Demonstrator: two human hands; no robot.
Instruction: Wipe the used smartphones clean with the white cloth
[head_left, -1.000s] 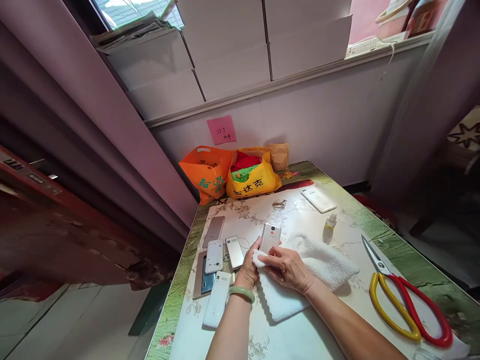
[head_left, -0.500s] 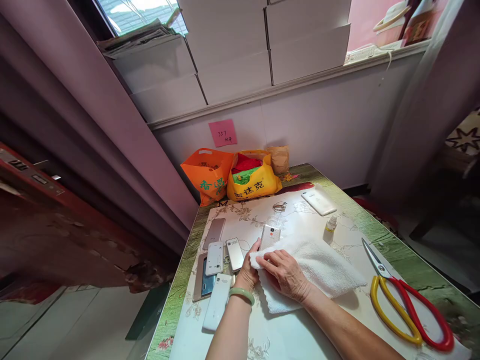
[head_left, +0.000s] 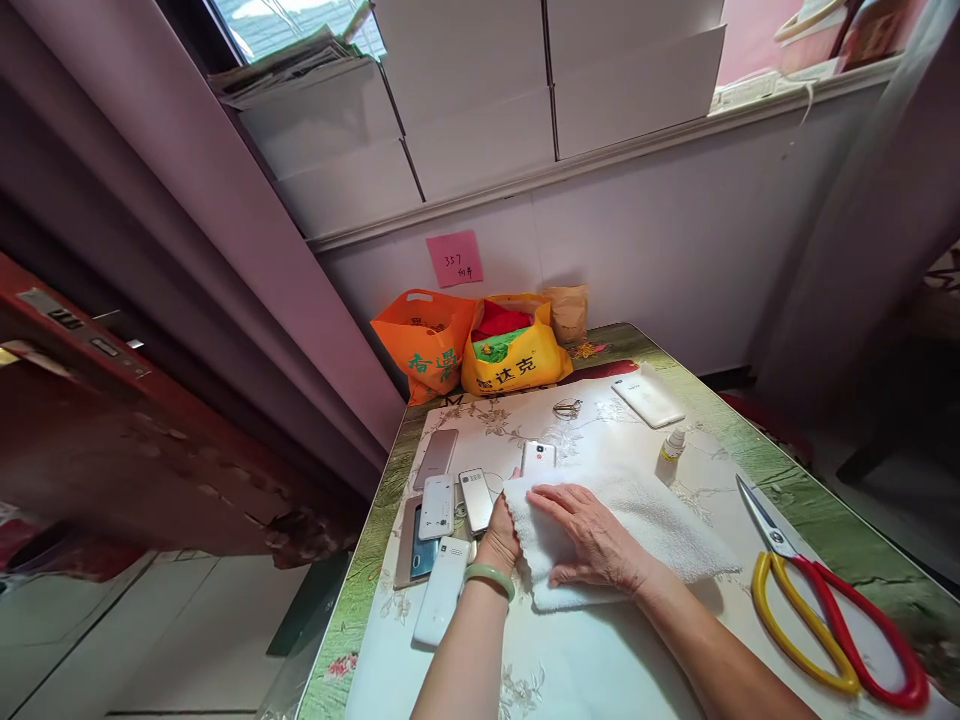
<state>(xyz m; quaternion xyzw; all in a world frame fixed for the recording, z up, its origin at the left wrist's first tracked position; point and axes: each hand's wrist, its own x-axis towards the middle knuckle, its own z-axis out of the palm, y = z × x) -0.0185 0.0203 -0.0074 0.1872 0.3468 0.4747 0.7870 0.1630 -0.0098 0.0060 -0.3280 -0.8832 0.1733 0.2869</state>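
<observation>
My left hand (head_left: 501, 535), with a green bangle on its wrist, is closed round the edge of a mobile phone (head_left: 538, 457). Only the phone's upper back with its camera shows; the rest is under a white cloth (head_left: 645, 520). My right hand (head_left: 589, 535) lies on top of the cloth over the phone, fingers stretched out and thumb apart. Left of my left hand several phones lie together: a silver keypad phone (head_left: 474, 500), a white phone (head_left: 437, 508), a white phone nearer me (head_left: 441, 592) and a rose-coloured one (head_left: 436, 458).
Big scissors (head_left: 814, 600) with yellow and red handles lie at the right. A small bottle (head_left: 673, 446) and a white phone (head_left: 648, 397) are farther back. Eyeglasses (head_left: 567, 408) lie mid-table. An orange bag (head_left: 427, 340) and a yellow bag (head_left: 517, 360) stand against the wall.
My right hand has flattened and its thumb now shows on the cloth. The cloth covers more of the phone than before. The whole view has shifted slightly.
</observation>
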